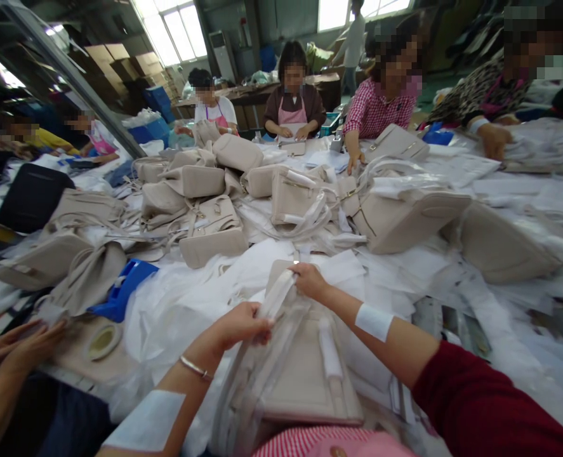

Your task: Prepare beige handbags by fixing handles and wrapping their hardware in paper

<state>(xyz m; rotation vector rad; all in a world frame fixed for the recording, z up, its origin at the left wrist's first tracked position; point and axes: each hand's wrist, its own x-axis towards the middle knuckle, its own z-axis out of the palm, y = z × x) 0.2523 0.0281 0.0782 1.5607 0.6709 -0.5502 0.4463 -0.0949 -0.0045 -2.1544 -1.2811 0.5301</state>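
A beige handbag (295, 374) lies directly before me, close to my body. Above it a pale strap (280, 295), covered in clear plastic film, stretches between my two hands. My left hand (244, 325) is closed round the strap's lower part. At its upper end my right hand (310, 280) pinches it between thumb and fingers. One handle (329, 352) of the bag is wrapped in white padding and lies across its front. Loose clear film hangs down over the bag's left side and hides part of it.
Beige handbags (198, 181) are piled across the table's middle, with more bags (414, 216) to the right. A blue tape dispenser (124, 289) and a tape roll (104, 341) sit at left, near another person's hands (24, 346). White wrapping sheets (176, 298) spread around. Several co-workers stand opposite.
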